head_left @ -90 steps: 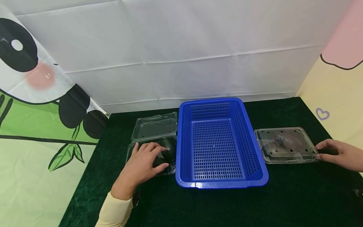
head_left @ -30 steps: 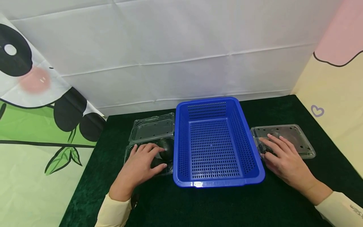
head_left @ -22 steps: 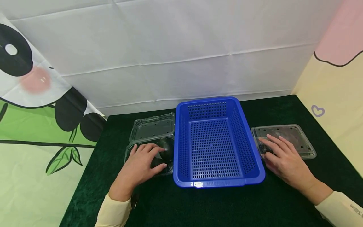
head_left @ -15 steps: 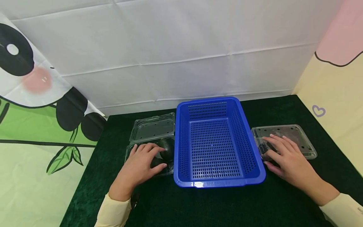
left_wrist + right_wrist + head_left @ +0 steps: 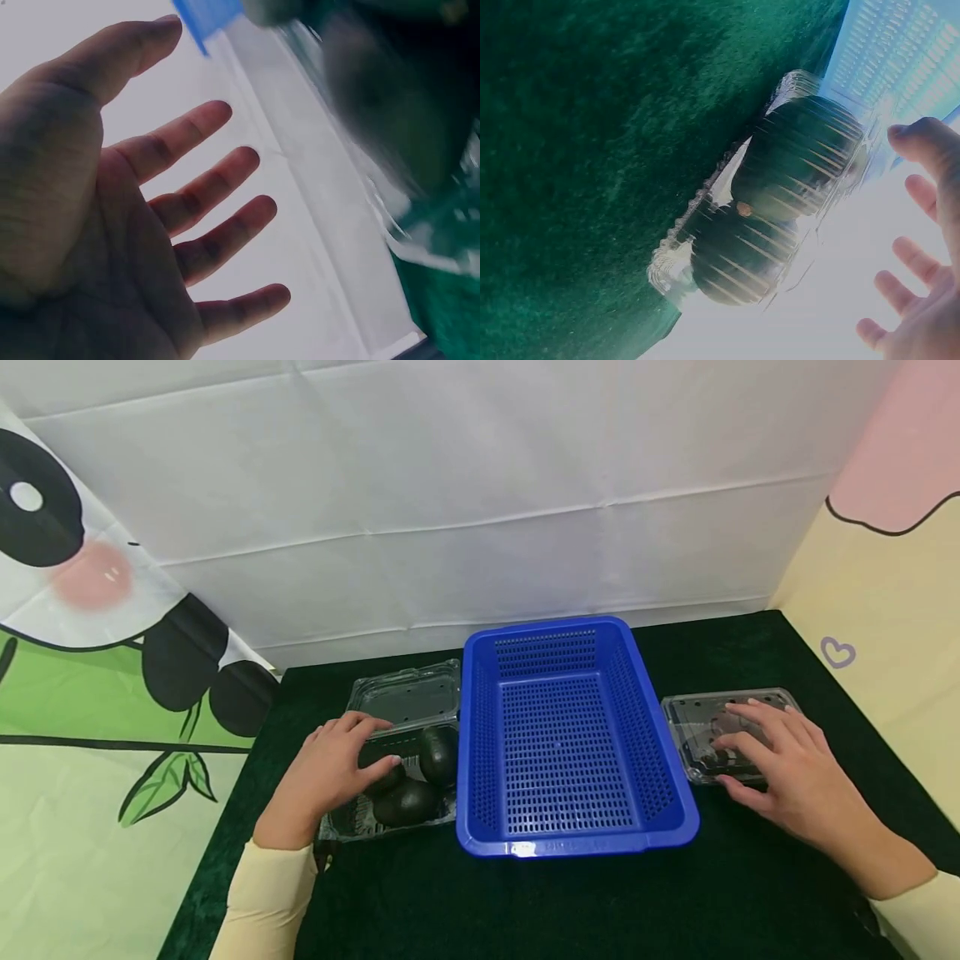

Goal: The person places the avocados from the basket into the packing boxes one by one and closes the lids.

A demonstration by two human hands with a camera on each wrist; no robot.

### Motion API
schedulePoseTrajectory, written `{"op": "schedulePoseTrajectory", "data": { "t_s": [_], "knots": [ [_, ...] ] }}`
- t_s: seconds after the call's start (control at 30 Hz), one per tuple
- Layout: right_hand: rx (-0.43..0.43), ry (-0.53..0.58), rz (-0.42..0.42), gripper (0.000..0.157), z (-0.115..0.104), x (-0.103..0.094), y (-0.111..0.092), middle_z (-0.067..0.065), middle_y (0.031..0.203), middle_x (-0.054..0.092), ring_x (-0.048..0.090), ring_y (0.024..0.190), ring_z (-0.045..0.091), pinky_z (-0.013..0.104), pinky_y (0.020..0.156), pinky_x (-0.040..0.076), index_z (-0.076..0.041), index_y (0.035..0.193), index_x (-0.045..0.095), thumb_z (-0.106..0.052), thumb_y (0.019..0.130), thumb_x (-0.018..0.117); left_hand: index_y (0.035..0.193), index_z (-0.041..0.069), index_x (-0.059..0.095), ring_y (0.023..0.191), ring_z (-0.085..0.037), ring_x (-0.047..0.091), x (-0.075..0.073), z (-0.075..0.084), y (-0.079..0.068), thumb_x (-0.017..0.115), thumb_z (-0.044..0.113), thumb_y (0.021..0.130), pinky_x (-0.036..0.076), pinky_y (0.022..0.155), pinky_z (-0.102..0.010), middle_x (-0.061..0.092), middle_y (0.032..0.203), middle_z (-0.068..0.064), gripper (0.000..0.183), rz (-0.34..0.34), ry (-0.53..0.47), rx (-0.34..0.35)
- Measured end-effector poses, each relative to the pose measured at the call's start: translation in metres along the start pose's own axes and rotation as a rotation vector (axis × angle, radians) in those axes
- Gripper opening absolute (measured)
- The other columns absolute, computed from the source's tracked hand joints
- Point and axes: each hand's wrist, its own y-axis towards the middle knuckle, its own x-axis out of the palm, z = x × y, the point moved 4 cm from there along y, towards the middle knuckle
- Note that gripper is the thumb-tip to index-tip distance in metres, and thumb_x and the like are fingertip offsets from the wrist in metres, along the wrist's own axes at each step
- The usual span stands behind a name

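A clear plastic clamshell box point(image 5: 408, 689) on the left has its lid folded back. In its tray lie dark avocados point(image 5: 407, 802), one of them next to the blue basket. My left hand point(image 5: 326, 772) hovers over the box's left side, fingers spread and holding nothing, as the left wrist view also shows. On the right, a second clamshell box point(image 5: 682, 718) has its lid down, with dark avocados point(image 5: 799, 150) behind its ribbed wall in the right wrist view. Over that box's lid hangs my right hand point(image 5: 787, 768), fingers apart; its palm side partly covers the box.
Between the two boxes stands a blue perforated plastic basket point(image 5: 577, 847), its rim rising beside both. A dark green cloth point(image 5: 525, 902) covers the table. Behind it hangs a white fabric backdrop point(image 5: 450, 527), with printed panels at left and right.
My left hand has lifted off the avocados and drawn left, uncovering them. My right hand went from the right box's far right edge to its left front corner, then back rightward off it.
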Motion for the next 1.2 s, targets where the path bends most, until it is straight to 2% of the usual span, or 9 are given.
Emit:
{"op": "schedulePoseTrajectory", "data": {
  "t_s": [0.13, 0.23, 0.43, 0.73, 0.97, 1.2],
  "knots": [
    [0.005, -0.005, -0.015, 0.07, 0.002, 0.001, -0.003, 0.023, 0.145, 0.05, 0.041, 0.133, 0.052, 0.071, 0.117, 0.018, -0.014, 0.111, 0.071, -0.075, 0.098, 0.038, 0.142, 0.008, 0.059, 0.129, -0.052, 0.048, 0.005, -0.029, 0.012, 0.07, 0.044, 0.097, 0.037, 0.105, -0.073, 0.048, 0.145, -0.028, 0.059, -0.042, -0.022, -0.061],
    [0.01, -0.002, -0.02, 0.07, 0.002, 0.002, -0.004, 0.022, 0.146, 0.05, 0.041, 0.134, 0.052, 0.07, 0.117, 0.017, -0.014, 0.111, 0.072, -0.075, 0.098, 0.039, 0.147, 0.006, 0.053, 0.132, -0.055, 0.045, 0.011, -0.049, 0.019, 0.066, 0.045, 0.099, 0.038, 0.103, -0.074, 0.042, 0.15, -0.031, 0.063, -0.088, -0.042, -0.108],
    [0.016, 0.006, 0.0, 0.07, 0.003, -0.002, -0.004, 0.023, 0.144, 0.05, 0.042, 0.132, 0.051, 0.066, 0.12, 0.014, -0.013, 0.111, 0.071, -0.075, 0.097, 0.041, 0.151, 0.002, 0.043, 0.135, -0.056, 0.044, 0.018, -0.074, 0.028, 0.053, 0.044, 0.107, 0.037, 0.105, -0.073, 0.04, 0.152, -0.036, 0.062, -0.202, -0.14, -0.171],
    [0.046, 0.027, 0.011, 0.07, 0.005, -0.007, -0.003, 0.023, 0.144, 0.05, 0.041, 0.131, 0.053, 0.065, 0.121, 0.012, -0.012, 0.119, 0.068, -0.074, 0.096, 0.044, 0.148, 0.001, 0.045, 0.125, -0.054, 0.053, 0.027, -0.091, 0.034, 0.05, 0.029, 0.109, 0.042, 0.1, -0.071, 0.051, 0.141, -0.036, 0.048, -0.281, -0.194, -0.237],
    [0.054, 0.022, 0.015, 0.071, 0.005, -0.007, -0.004, 0.024, 0.144, 0.05, 0.042, 0.131, 0.053, 0.065, 0.121, 0.012, -0.011, 0.122, 0.067, -0.074, 0.096, 0.045, 0.139, -0.005, 0.054, 0.117, -0.049, 0.057, 0.027, -0.095, 0.034, 0.054, 0.02, 0.108, 0.046, 0.096, -0.067, 0.058, 0.129, -0.032, 0.04, -0.232, -0.218, -0.206],
    [0.044, 0.017, 0.01, 0.073, 0.005, -0.006, -0.004, 0.025, 0.143, 0.049, 0.042, 0.128, 0.055, 0.066, 0.121, 0.012, -0.009, 0.122, 0.066, -0.074, 0.097, 0.044, 0.137, -0.009, 0.052, 0.119, -0.05, 0.057, 0.027, -0.096, 0.036, 0.056, 0.019, 0.107, 0.047, 0.096, -0.065, 0.058, 0.13, -0.033, 0.042, -0.207, -0.264, -0.253]
  ]
}}
